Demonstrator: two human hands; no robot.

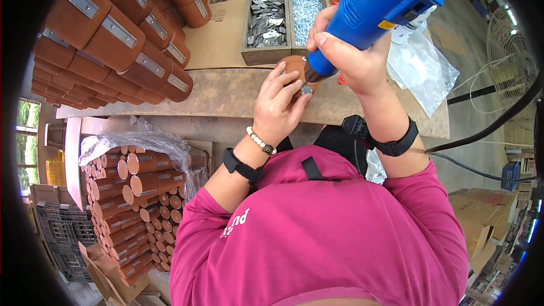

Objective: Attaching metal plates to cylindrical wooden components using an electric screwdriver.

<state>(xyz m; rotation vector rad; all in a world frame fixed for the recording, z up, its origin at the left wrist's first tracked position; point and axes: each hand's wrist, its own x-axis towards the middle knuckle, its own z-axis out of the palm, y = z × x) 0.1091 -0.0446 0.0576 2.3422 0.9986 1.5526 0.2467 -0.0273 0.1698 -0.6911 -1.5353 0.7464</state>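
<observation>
There are two hands (277,102) (362,65); one blue power tool (362,14); two wooden compartments (265,56); two wristbands (242,167) (398,145); one beaded bracelet (259,141).

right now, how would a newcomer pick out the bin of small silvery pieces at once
On the workbench, look past the left hand to two long wooden bins side by side. The bin of silvery pieces is the right one, nearer the blue power tool. Its bright fill sets it apart from the left bin, which holds mostly dark, flat pieces.
</observation>
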